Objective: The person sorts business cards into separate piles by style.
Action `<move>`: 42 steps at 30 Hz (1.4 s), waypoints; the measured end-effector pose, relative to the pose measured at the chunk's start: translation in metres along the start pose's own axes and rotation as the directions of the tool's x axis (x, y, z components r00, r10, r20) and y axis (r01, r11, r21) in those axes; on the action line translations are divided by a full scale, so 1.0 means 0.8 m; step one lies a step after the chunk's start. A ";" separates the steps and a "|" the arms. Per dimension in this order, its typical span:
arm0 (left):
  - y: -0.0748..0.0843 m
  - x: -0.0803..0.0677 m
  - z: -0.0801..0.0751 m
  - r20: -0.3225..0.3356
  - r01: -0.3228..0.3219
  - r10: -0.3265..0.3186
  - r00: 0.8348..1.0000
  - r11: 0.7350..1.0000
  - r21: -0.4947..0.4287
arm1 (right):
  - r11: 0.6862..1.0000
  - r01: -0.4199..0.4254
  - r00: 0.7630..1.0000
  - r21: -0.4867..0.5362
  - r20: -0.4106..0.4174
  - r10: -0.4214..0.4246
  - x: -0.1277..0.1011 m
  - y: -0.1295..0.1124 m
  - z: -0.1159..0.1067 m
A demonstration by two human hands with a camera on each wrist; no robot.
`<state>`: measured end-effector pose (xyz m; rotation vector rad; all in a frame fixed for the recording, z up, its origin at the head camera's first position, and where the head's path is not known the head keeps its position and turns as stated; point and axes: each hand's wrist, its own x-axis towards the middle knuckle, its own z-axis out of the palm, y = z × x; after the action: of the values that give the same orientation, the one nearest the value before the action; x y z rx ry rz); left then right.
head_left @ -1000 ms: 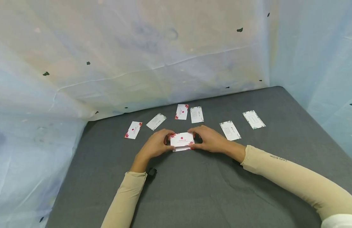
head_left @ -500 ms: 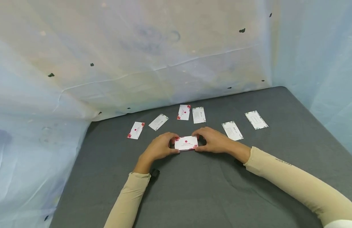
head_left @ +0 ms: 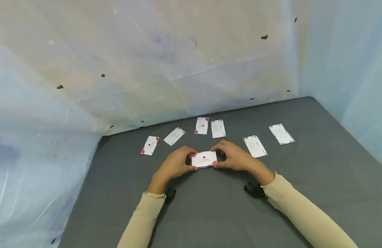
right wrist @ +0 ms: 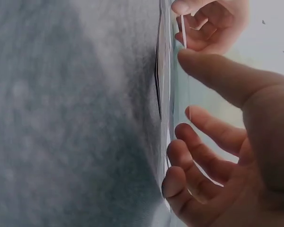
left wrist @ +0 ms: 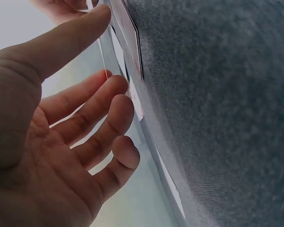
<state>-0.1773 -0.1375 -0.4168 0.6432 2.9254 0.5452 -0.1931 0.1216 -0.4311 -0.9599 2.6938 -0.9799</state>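
A white business card point(head_left: 204, 159) with red flowers at its corners is held level between both hands. My left hand point(head_left: 177, 163) pinches its left short end between thumb and index finger. At the opposite end, my right hand point(head_left: 232, 157) grips it the same way. Seen edge-on in the left wrist view, the card point(left wrist: 103, 59) stands apart from the table. Below it lies a small pile of cards point(right wrist: 160, 66) on the grey cloth, in the right wrist view. From the head view the held card hides nearly all of that pile. The other fingers are loosely bent.
Several cards lie singly across the grey table point(head_left: 209, 213): red-flowered ones point(head_left: 150, 145) and grey-leaved ones point(head_left: 174, 136) at left and centre, and two leaved ones, a nearer card point(head_left: 255, 146) and a farther card point(head_left: 281, 133), at right. A pale curtain point(head_left: 184, 62) borders the table's far edge.
The held card has come slightly nearer the body and now covers the card that showed under its near edge. The right forearm has swung inward, and the head view has shifted a little.
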 end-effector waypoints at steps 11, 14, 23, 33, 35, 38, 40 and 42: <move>-0.005 0.002 0.005 -0.017 0.022 -0.022 1.000 1.000 0.006 | 0.999 -0.029 0.999 0.012 0.018 0.029 0.006 0.006 0.003; -0.007 0.003 0.006 -0.009 0.015 -0.015 1.000 1.000 0.022 | 1.000 -0.026 0.999 0.010 0.034 0.026 0.008 0.008 0.004; -0.007 0.001 0.007 0.009 0.000 0.000 1.000 1.000 0.005 | 0.999 -0.020 0.998 0.037 0.059 0.018 0.008 0.012 0.007; -0.011 0.009 0.005 0.015 -0.036 0.035 0.999 0.999 0.033 | 1.000 -0.008 0.998 0.017 0.067 0.007 0.012 0.016 0.003; -0.010 0.008 0.004 0.018 -0.034 0.033 0.999 0.999 0.021 | 1.000 -0.010 0.998 0.011 0.067 0.009 0.012 0.017 0.004; -0.011 0.007 0.005 0.025 -0.030 0.029 0.999 0.999 0.013 | 1.000 -0.016 0.997 0.000 0.071 0.016 0.011 0.016 0.006; -0.010 0.006 0.005 0.027 -0.027 0.027 0.999 1.000 0.008 | 1.000 -0.025 0.997 -0.001 0.075 0.025 0.011 0.015 0.008; -0.010 0.006 0.005 0.029 -0.027 0.027 0.999 1.000 0.004 | 0.999 -0.034 0.997 0.000 0.070 0.034 0.009 0.014 0.007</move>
<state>-0.1841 -0.1410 -0.4238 0.6868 2.8959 0.5276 -0.2032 0.1207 -0.4421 -0.9272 2.6423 -0.9241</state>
